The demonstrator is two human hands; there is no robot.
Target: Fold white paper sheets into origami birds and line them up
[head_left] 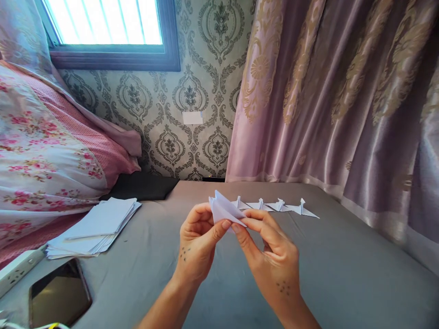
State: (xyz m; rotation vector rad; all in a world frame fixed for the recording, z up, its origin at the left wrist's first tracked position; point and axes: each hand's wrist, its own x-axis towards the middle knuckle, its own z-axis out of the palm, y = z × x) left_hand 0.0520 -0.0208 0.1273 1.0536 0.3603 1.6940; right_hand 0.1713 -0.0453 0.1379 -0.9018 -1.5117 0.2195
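Between my hands is a piece of folded white paper (224, 209), raised above the grey sheet, with pointed flaps at its upper left. My left hand (197, 242) pinches its lower left side between thumb and fingers. On the right side, my right hand (270, 249) grips the paper's narrow tip, with the thumb below and the fingers along the edge. Behind them, several small folded white paper figures (279, 205) stand in a row on the sheet. The held paper hides part of the row's left end.
A stack of white paper sheets (98, 226) lies at the left. Nearer me are a dark phone (58, 292), a white power strip (20, 269) and a cable. A black flat item (142, 185) sits by the floral fabric (44, 160). Curtains (308, 100) hang along the right.
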